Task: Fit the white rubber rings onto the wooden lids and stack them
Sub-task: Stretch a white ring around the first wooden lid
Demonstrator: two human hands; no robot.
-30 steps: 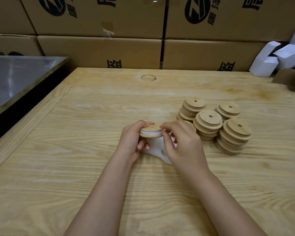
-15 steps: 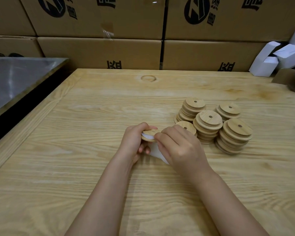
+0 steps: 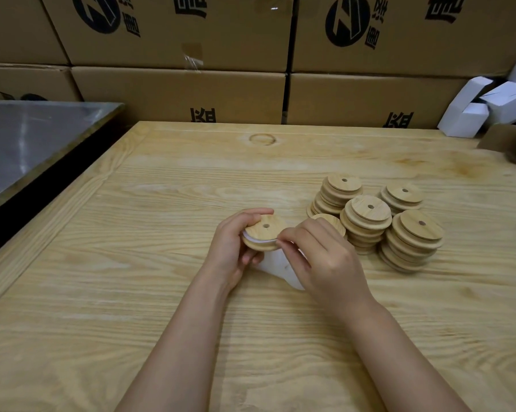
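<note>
Cardboard cartons point(image 3: 176, 93) back a pale wooden table point(image 3: 131, 292). Noted: the left hand point(image 3: 230, 248) grips one wooden lid point(image 3: 265, 230) just above the table, hole upward; the right hand point(image 3: 325, 257) pinches the white rubber ring point(image 3: 261, 239) at its near rim. Advice: turn the lid, seating the ring evenly round the edge. Count: one lid in hand, one ring visible, four lid stacks point(image 3: 414, 239) at right, a fifth low pile point(image 3: 328, 222) partly hidden.

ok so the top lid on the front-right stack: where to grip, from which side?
Take the top lid by its round rim, from above and the near right. It lies flat, hole up; the middle stack crowds its left, while front and right look free.
</note>
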